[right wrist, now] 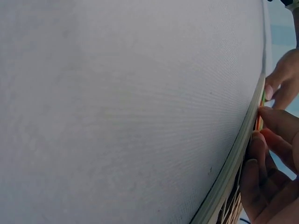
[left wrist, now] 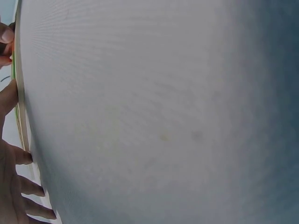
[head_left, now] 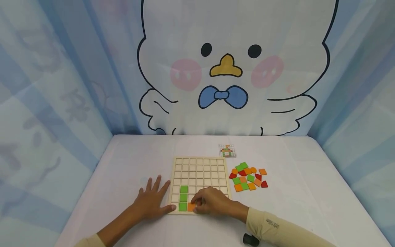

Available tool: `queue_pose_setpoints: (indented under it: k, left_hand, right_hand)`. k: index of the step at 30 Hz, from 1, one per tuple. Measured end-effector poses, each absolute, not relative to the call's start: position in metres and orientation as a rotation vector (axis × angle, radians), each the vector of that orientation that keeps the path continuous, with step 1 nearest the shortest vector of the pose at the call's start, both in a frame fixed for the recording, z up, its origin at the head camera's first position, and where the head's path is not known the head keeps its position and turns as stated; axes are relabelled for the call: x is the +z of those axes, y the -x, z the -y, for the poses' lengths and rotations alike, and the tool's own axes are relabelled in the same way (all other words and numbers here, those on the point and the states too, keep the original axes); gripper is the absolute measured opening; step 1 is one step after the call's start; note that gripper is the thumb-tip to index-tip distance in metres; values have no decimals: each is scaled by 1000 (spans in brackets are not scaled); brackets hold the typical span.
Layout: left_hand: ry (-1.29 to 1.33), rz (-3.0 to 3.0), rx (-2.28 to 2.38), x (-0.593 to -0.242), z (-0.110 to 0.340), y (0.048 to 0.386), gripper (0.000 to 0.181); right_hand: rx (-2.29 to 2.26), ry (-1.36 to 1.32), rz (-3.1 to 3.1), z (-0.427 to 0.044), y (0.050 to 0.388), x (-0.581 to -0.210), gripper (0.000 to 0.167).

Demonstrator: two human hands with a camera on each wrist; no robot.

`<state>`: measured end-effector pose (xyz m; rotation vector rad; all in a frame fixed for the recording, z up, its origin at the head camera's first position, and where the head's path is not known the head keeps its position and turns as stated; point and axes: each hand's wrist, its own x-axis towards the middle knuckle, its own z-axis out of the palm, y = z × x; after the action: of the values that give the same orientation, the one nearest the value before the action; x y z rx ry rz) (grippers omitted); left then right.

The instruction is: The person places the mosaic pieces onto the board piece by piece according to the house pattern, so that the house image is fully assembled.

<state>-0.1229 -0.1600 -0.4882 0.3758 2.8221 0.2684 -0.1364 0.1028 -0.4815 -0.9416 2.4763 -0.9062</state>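
A wooden grid board (head_left: 200, 174) lies flat on the table. Three green square tiles (head_left: 183, 197) form an upright column in its lower left part. My right hand (head_left: 213, 200) pinches an orange square tile (head_left: 191, 207) between thumb and index finger, in the bottom row beside the lowest green tile. The right wrist view shows the orange edge between those fingertips (right wrist: 265, 111). My left hand (head_left: 151, 201) lies with fingers spread on the table, its thumb on the board's lower left edge. In the left wrist view the left hand (left wrist: 11, 184) appears along the left side.
Right of the board lies a loose group of green, orange and red tiles (head_left: 250, 178), some square, some round or curved. A small pattern card (head_left: 227, 150) lies behind the board's top right. A black object (head_left: 250, 239) sits by the right sleeve. Printed curtains surround the white table (head_left: 293, 192).
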Motion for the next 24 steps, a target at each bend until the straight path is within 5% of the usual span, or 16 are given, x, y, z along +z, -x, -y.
queue_pose_setpoints:
  k: [24]
  left_hand:
    - [-325,-2795,265,-487,159,123,102]
  right_hand:
    - [-942,874,-2520,-160,145,-482,30]
